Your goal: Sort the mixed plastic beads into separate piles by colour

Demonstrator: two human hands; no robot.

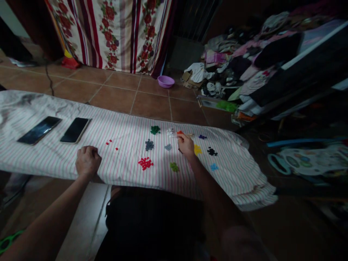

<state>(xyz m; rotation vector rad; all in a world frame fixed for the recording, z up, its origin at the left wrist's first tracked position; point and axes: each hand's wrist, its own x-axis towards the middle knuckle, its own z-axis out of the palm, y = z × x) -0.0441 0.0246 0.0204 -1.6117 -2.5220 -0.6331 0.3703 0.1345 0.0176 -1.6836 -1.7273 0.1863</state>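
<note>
My right hand reaches over the striped cloth with its fingers pinched, close to a pile of small white pieces and a few orange pieces. Whatever sits between those fingertips is too small to make out. On the left, my left hand rests curled on the cloth, its fingers folded in. Beyond it lie a few loose red pieces. Around my right hand are piles of red, dark grey, green, yellow, black, lime and light blue pieces.
Two phones, a dark one and one in a pale case, lie at the left of the cloth-covered table. On the tiled floor beyond stands a purple basin. Heaped clothes fill the right background.
</note>
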